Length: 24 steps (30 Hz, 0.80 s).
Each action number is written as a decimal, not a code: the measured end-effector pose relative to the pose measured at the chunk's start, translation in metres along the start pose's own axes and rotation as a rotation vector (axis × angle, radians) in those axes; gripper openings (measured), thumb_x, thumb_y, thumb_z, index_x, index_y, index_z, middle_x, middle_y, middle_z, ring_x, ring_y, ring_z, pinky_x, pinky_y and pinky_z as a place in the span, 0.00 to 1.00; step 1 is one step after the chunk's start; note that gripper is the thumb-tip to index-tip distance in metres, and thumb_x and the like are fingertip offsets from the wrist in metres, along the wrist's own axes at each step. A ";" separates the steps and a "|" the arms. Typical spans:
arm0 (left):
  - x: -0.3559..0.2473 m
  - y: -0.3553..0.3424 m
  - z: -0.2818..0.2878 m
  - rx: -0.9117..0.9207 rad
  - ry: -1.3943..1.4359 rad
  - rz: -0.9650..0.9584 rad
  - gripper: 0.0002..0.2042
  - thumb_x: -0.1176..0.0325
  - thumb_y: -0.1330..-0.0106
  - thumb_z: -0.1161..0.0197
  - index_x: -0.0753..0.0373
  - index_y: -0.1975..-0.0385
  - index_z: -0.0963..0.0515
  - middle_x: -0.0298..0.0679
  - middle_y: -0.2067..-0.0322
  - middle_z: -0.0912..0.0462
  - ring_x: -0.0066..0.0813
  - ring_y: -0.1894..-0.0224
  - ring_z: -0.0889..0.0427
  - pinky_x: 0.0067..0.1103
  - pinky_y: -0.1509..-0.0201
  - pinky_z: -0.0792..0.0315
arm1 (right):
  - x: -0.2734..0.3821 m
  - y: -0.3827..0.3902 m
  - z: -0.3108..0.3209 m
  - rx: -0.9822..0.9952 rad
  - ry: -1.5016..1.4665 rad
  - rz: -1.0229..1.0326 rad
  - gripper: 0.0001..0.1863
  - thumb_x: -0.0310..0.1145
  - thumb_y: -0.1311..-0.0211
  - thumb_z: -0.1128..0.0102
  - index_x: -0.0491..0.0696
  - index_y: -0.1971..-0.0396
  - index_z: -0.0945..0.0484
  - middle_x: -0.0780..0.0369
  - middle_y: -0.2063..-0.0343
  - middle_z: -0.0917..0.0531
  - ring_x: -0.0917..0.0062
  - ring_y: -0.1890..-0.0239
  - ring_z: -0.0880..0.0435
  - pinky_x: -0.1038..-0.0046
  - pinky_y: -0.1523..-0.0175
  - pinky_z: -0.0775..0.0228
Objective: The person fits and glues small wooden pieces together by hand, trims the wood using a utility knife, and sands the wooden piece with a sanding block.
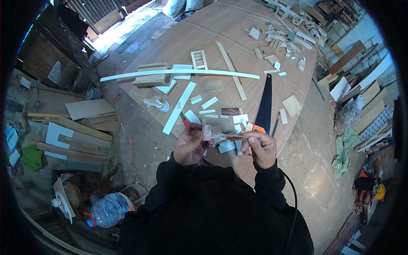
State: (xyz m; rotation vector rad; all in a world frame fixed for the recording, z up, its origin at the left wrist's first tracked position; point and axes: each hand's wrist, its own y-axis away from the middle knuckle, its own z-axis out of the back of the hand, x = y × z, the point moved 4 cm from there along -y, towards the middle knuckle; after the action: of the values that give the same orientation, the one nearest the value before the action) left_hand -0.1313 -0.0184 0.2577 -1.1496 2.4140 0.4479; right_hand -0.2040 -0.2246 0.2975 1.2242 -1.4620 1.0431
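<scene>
My left hand [190, 144] is closed on a small pale wooden block [207, 132], held up between thumb and fingers. In my right hand [261, 148] is a thin brown stick [235, 137] with a whitish, messy end, perhaps a glue brush. That end points left and is close to the block; whether they touch I cannot tell. Just beyond my right hand lies a handsaw [264, 104] with a dark blade and an orange handle. Small wood offcuts [226, 146] lie under and around both hands. A white jar [162, 104] stands farther left on the table.
A long white strip [180, 73] crosses the wooden table [272, 91], with another white strip [179, 108] nearer me. Scrap wood [280, 42] is heaped at the far right. On the floor to the left are boards [80, 144] and a large plastic bottle [109, 210].
</scene>
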 end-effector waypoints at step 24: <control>0.001 -0.001 0.002 0.075 -0.068 -0.047 0.13 0.67 0.34 0.41 0.60 0.53 0.34 0.48 0.58 0.25 0.40 0.55 0.23 0.33 0.52 0.27 | -0.010 -0.006 -0.007 0.089 -0.131 -0.163 0.14 0.34 0.31 0.49 0.39 0.57 0.21 0.62 0.78 0.18 0.85 0.79 0.24 0.85 0.72 0.35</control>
State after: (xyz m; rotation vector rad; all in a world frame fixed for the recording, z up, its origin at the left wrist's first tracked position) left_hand -0.1305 -0.0186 0.2553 -1.1376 2.3208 0.3722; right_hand -0.1962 -0.2163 0.2897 1.4741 -1.3997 0.9405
